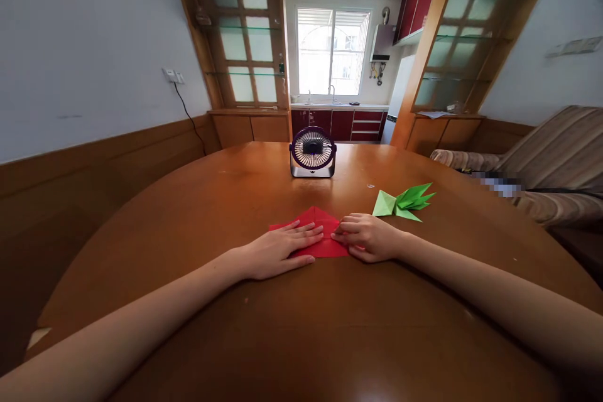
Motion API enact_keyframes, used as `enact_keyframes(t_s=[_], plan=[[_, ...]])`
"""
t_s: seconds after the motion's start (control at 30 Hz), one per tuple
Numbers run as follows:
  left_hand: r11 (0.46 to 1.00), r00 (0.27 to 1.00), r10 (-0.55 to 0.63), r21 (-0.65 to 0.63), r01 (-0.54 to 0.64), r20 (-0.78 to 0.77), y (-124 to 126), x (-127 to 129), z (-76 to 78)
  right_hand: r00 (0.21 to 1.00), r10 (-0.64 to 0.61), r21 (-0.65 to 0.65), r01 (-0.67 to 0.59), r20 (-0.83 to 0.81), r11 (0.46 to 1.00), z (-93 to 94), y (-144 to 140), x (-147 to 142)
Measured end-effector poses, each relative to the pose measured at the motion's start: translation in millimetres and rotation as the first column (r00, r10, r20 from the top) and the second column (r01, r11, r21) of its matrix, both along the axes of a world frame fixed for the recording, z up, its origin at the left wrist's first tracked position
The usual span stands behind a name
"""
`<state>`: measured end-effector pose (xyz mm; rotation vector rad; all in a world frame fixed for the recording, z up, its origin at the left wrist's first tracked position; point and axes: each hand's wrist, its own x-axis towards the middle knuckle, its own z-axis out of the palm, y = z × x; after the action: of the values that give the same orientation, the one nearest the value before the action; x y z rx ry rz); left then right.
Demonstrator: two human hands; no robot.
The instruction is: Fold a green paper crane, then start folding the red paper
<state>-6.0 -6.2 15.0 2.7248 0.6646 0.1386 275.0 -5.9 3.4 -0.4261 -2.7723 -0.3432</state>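
A red sheet of folded paper (316,218) lies flat on the round wooden table (301,326) in front of me. My left hand (277,250) rests palm down on its left half, fingers spread and pressing it flat. My right hand (365,237) is curled over the paper's right edge, its fingertips pinching a fold there. A finished green paper figure (404,202) with pointed wings lies on the table just beyond and to the right of my right hand, not touched.
A small purple desk fan (313,152) stands at the table's far middle. A striped sofa (556,163) sits to the right. Wooden shelving frames a doorway into a kitchen with red cabinets. A cable hangs from a wall socket (172,75) at left.
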Motion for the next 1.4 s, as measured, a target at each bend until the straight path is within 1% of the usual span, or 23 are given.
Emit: enact_keyframes(t_s=[0.1,0.23,0.5,0.63,0.77,0.87,0.93,1.0,1.03,1.13,1.17,1.23,1.33,1.4], plan=[[0.999,1.0,-0.025,-0.025,0.025,0.001,7.3,-11.2,4.1,1.0,0.021,0.013,-0.02,-0.004,1.0,0.5,2.2,1.5],[0.997,0.998,-0.009,-0.079,0.013,0.056,17.5,-26.3,7.4,0.999,0.026,0.02,-0.025,-0.041,0.999,-0.2,4.2,6.7],[0.975,0.984,0.083,-0.218,-0.048,0.157,31.4,-41.2,13.1,0.998,-0.056,0.032,0.056,-0.024,0.998,-1.9,2.4,30.3],[0.95,0.986,0.108,-0.304,-0.066,0.123,36.3,-49.9,21.0,0.999,-0.047,0.027,0.047,-0.028,0.999,0.2,1.1,30.7],[0.932,0.99,0.128,-0.348,-0.101,0.056,39.6,-56.9,27.7,0.998,-0.047,0.002,0.047,-0.052,0.999,0.3,1.0,29.4],[0.924,0.989,0.137,-0.366,-0.106,0.058,42.2,-59.8,28.2,0.997,-0.051,-0.019,0.05,-0.063,0.999,-1.0,1.6,29.8],[0.917,0.981,0.174,-0.377,-0.129,0.086,42.9,-59.7,27.1,0.996,-0.059,-0.025,0.057,-0.066,0.998,-1.7,2.1,29.6],[0.922,0.967,0.223,-0.348,-0.167,0.125,42.2,-56.9,25.7,0.996,-0.065,-0.021,0.064,-0.069,0.998,-1.8,2.5,29.0],[0.934,0.96,0.238,-0.306,-0.185,0.145,41.3,-54.2,25.0,0.995,-0.068,-0.018,0.067,-0.07,0.998,-1.7,2.6,28.6],[0.968,0.958,0.244,-0.103,-0.23,0.15,38.7,-40.5,23.3,0.995,-0.073,-0.011,0.072,-0.066,0.997,-1.7,2.6,27.6],[0.97,0.961,0.245,-0.032,-0.243,0.13,38.2,-34.2,23.0,0.995,-0.075,-0.01,0.075,-0.065,0.997,-1.9,2.6,27.5],[0.965,0.965,0.245,0.072,-0.252,0.09,38.5,-19.5,23.0,0.994,-0.081,-0.007,0.081,-0.07,0.997,-2.3,2.5,27.5],[0.974,0.981,0.194,0.118,-0.191,-0.011,42.6,4.4,26.5,0.993,-0.082,-0.003,0.083,-0.08,0.997,-2.4,2.1,27.5],[0.976,0.977,0.195,0.114,-0.184,-0.091,47.4,18.7,31.0,0.994,-0.079,-0.001,0.079,-0.078,0.997,-2.0,1.5,27.3]])
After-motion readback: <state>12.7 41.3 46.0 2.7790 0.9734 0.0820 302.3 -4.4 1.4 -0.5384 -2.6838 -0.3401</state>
